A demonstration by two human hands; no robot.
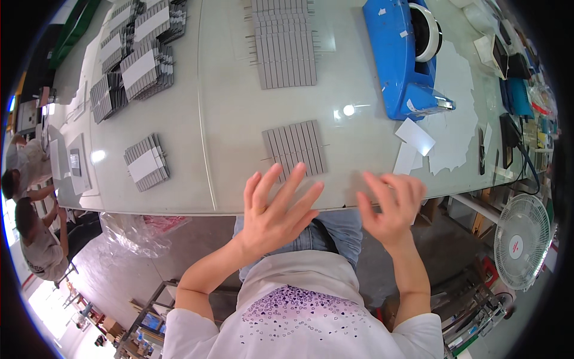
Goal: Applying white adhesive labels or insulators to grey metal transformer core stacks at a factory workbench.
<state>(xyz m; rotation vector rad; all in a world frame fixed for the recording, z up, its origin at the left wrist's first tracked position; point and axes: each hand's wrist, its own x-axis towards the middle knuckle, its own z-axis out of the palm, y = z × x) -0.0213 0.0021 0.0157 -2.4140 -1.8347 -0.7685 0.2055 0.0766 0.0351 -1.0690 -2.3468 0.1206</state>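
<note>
Got a small gray slatted panel lying flat on the pale glossy table, about mid-frame, tilted a touch, with thin wire ends poking out at both sides. Right below it, left hand with fingers spread wide and palm angled down, over the table's near edge. Fingertips overlapping the panel's lower edge in this view, but can't tell whether touching it or just hovering over it. Then the right hand, off to the lower right of the panel and clearly apart from it, also spread, fingers a bit curved, near the table edge. Closest to that one: some white cards just above it, partly overlapping.

Straight up from the panel, at the top center of the frame, a longer run of the same gray slats, wires sticking out too. Upper left, a bunch of gray slatted stacks with white cards on top, plus a smaller bundle on its own below. Upper right, a big blue tape dispenser with a white roll. Down at the right edge, a white fan. Far left, two seated people, pretty warped by the lens.
</note>
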